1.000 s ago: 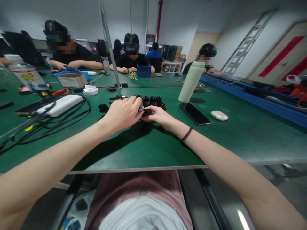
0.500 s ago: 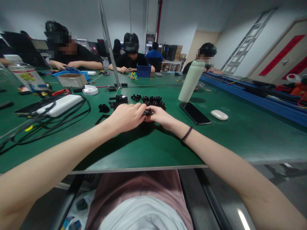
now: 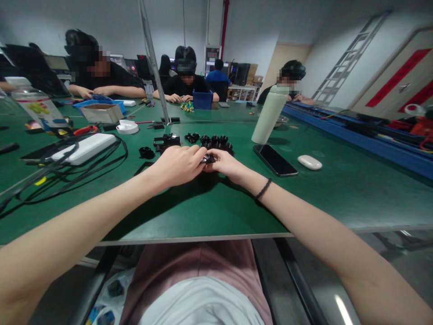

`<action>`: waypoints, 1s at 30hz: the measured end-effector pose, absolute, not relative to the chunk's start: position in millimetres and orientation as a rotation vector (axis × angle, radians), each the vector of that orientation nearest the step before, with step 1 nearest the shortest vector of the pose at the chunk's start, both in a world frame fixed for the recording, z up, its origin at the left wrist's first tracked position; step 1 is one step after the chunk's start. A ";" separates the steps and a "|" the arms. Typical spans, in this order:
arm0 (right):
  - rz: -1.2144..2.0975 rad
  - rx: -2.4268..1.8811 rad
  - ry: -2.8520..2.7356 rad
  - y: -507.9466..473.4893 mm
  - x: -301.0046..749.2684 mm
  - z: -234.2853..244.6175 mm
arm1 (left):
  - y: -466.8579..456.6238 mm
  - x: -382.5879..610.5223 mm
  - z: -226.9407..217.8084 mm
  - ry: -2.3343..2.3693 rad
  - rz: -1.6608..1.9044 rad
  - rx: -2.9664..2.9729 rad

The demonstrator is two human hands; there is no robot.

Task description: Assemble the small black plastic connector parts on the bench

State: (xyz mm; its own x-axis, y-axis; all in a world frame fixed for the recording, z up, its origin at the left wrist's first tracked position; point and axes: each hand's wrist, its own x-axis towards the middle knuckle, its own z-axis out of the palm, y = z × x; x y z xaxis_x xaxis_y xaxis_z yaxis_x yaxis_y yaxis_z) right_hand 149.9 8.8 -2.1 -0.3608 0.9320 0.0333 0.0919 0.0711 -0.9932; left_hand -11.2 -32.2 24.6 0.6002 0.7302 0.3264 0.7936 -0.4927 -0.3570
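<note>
Between my two hands is a small black plastic part, mostly covered by fingers, so its exact kind is hidden. My left hand is closed over it from the left, palm down. My right hand pinches its right end with thumb and fingers. Just beyond my hands stand several round black parts in rows, with a small heap of black pieces beside them. Black rectangular housings lie past my left hand, and one loose black piece sits further left.
On the right are a phone, a white oval case and a pale green bottle. A white power bank-like box with black cables lies left. A metal pole rises behind the parts. Several people sit across the green table.
Both hands keep almost the same place. The black part between them has turned slightly and now shows a shinier face.
</note>
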 end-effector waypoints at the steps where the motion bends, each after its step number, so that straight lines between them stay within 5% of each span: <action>1: 1.384 -1.050 -1.581 8.8 150.0 -2.2 | -32.1 -11.3 24.3 -1.204 -0.185 -2.354; 30: 1.402 -1.070 -1.557 9.4 148.5 -4.0 | -33.8 -10.8 25.9 -1.219 -0.229 -2.278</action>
